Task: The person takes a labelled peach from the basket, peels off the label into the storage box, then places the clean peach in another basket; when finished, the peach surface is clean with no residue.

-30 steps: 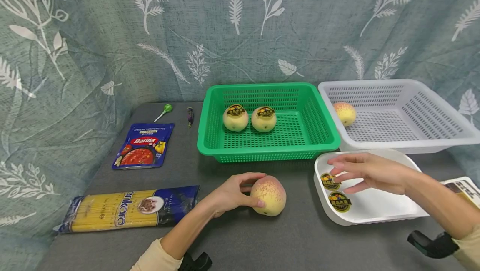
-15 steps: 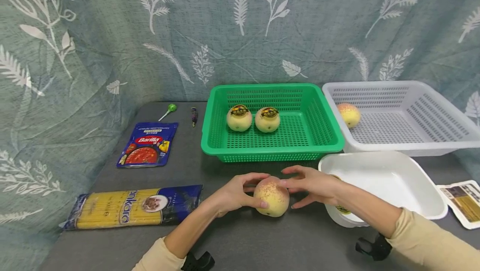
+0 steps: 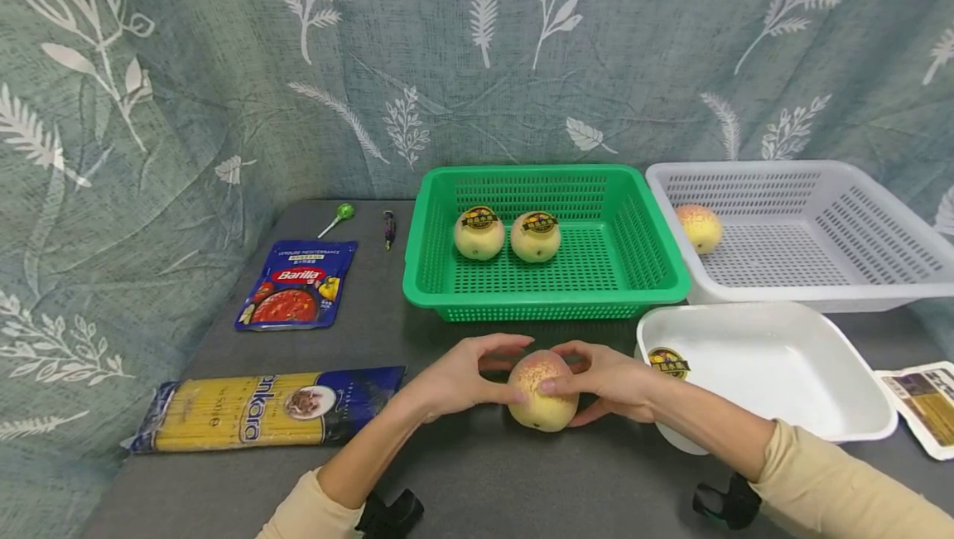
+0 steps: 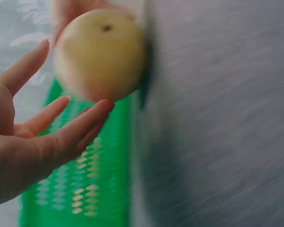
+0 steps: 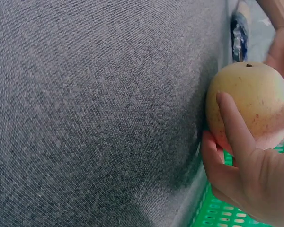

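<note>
Both hands down on the peach (image 3: 542, 388), front and centre on the grey surface (image 3: 477, 473), just short of the green basket (image 3: 547, 303). Left hand (image 3: 456, 377) curled round the fruit's left side, thumb low against the skin, fingers arched over the top. Right hand (image 3: 605, 379) cupping the right side, fingertips meeting the speckled crown, thumb tucked underneath. Fruit pinned between the two palms, resting on the surface, not lifted.

From the left wrist: peach (image 4: 100, 54) pale and round, stem dimple showing, fingers (image 4: 80, 125) curved along its near side, picture blurred. From the right wrist: peach (image 5: 248, 101) pressed against the cloth of the surface, a finger (image 5: 234, 125) laid across its skin, green mesh just below.

Behind, in the green basket, two more peaches side by side: one on the left (image 3: 479, 233), one on the right (image 3: 535, 235), each with a dark round sticker on top. Further right, white basket (image 3: 857, 286) with a single peach (image 3: 699, 227) in its near left corner. White tray (image 3: 857, 419) just beside the right wrist, one round sticker (image 3: 667, 362) lying at its left end. Label sheet (image 3: 924, 402) at the far right edge.

Off to the left: spaghetti pack (image 3: 268, 415) lying flat near the left forearm, sauce pouch (image 3: 298, 286) beyond it, green lollipop (image 3: 339, 216) and a small dark sweet (image 3: 388, 228) at the back. Leaf-print curtain (image 3: 224, 67) behind everything.
</note>
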